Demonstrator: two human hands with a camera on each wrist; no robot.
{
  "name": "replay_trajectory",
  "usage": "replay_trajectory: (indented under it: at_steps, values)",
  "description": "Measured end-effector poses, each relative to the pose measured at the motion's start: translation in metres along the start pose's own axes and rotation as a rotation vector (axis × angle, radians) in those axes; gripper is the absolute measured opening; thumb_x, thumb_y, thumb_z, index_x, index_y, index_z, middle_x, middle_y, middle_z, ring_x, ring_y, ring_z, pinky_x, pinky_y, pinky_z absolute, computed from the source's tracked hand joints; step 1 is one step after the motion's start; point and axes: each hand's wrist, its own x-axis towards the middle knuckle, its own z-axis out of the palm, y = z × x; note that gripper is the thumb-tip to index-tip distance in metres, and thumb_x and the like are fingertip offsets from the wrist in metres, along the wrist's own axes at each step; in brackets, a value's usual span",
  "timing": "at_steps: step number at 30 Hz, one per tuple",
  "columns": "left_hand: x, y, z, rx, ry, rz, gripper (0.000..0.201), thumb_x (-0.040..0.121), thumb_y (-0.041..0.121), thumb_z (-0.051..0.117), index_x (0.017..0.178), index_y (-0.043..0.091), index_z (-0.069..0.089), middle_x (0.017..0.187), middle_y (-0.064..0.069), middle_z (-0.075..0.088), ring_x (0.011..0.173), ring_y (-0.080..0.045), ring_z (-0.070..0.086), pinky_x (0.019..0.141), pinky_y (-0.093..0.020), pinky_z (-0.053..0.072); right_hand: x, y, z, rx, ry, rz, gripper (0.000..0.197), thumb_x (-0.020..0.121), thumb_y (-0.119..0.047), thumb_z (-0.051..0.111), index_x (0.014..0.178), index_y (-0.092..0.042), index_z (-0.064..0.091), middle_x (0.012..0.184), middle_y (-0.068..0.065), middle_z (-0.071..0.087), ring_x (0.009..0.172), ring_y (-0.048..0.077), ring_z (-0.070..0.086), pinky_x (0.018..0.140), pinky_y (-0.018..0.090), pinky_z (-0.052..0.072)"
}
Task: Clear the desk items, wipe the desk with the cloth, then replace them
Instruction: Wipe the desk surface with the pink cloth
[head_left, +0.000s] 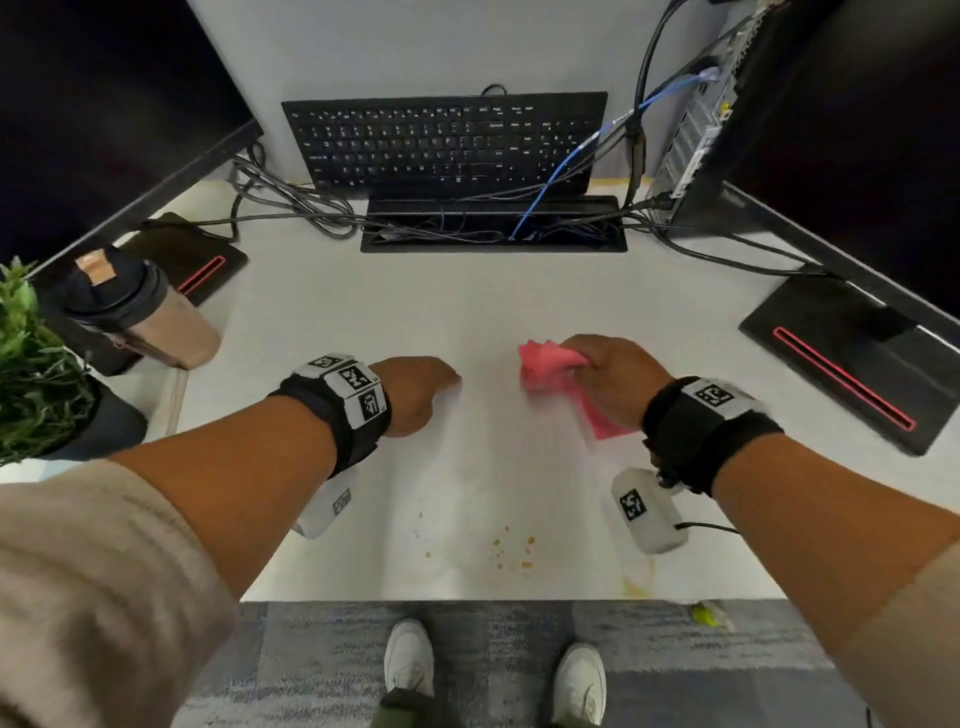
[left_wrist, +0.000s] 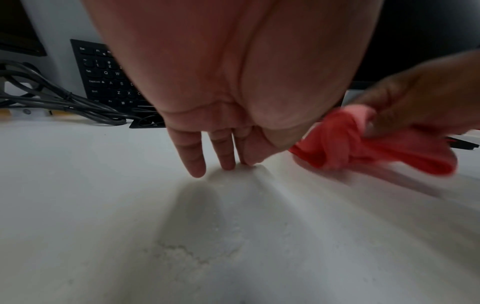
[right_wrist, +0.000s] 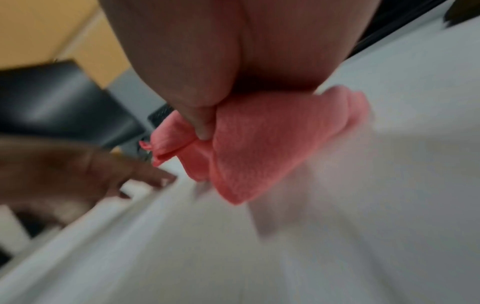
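My right hand grips a bunched pink cloth on the white desk, right of centre; the cloth looks blurred in the right wrist view, where my thumb presses into it. My left hand rests on the desk just left of the cloth, its straight fingertips touching the surface and holding nothing. A black keyboard leans upright against the back wall. A lidded travel cup and a green plant stand at the far left.
Yellowish crumbs lie near the desk's front edge. Monitor bases sit at right and left. A cable slot with tangled cables runs along the back. A computer tower stands at the back right.
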Motion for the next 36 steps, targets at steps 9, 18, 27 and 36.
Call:
replay_trajectory:
  at_steps: [9, 18, 27, 36]
  values:
    - [-0.002, -0.015, 0.003, -0.009, 0.004, 0.021, 0.064, 0.088, -0.002, 0.039, 0.148, 0.018, 0.032, 0.156, 0.000, 0.031, 0.143, -0.017, 0.030, 0.119, -0.031, 0.023, -0.031, -0.033, 0.103, -0.125, -0.342, -0.202, 0.041, 0.097, -0.012, 0.038, 0.134, -0.025, 0.051, 0.142, 0.000, 0.050, 0.129, 0.019, 0.045, 0.109, 0.027, 0.030]
    - [-0.021, -0.055, -0.001, -0.023, 0.015, -0.009, 0.066, 0.083, 0.006, 0.039, 0.145, 0.027, 0.036, 0.151, 0.001, 0.040, 0.137, -0.019, 0.040, 0.114, -0.036, 0.034, -0.006, -0.053, 0.035, 0.392, -0.215, -0.004, 0.015, 0.086, -0.017, 0.053, 0.090, -0.022, 0.067, 0.092, 0.001, 0.073, 0.080, 0.019, 0.066, 0.078, 0.042, 0.055]
    - [-0.037, -0.090, -0.013, -0.001, 0.039, -0.157, 0.063, 0.091, 0.005, 0.040, 0.149, 0.022, 0.026, 0.156, -0.002, 0.030, 0.143, -0.021, 0.030, 0.118, -0.034, 0.024, 0.043, -0.076, 0.074, 0.074, -0.120, -0.064, 0.044, 0.090, -0.007, 0.040, 0.094, -0.041, 0.068, 0.111, -0.028, 0.064, 0.106, -0.003, 0.055, 0.100, 0.022, 0.034]
    - [-0.056, -0.094, 0.011, -0.073, 0.044, -0.016, 0.063, 0.090, 0.000, 0.040, 0.148, 0.023, 0.031, 0.156, 0.000, 0.031, 0.144, -0.018, 0.028, 0.119, -0.031, 0.021, -0.005, -0.093, 0.160, -0.154, -0.497, -0.320, 0.040, 0.098, -0.018, 0.040, 0.136, -0.029, 0.048, 0.141, -0.001, 0.051, 0.128, 0.021, 0.044, 0.108, 0.025, 0.026]
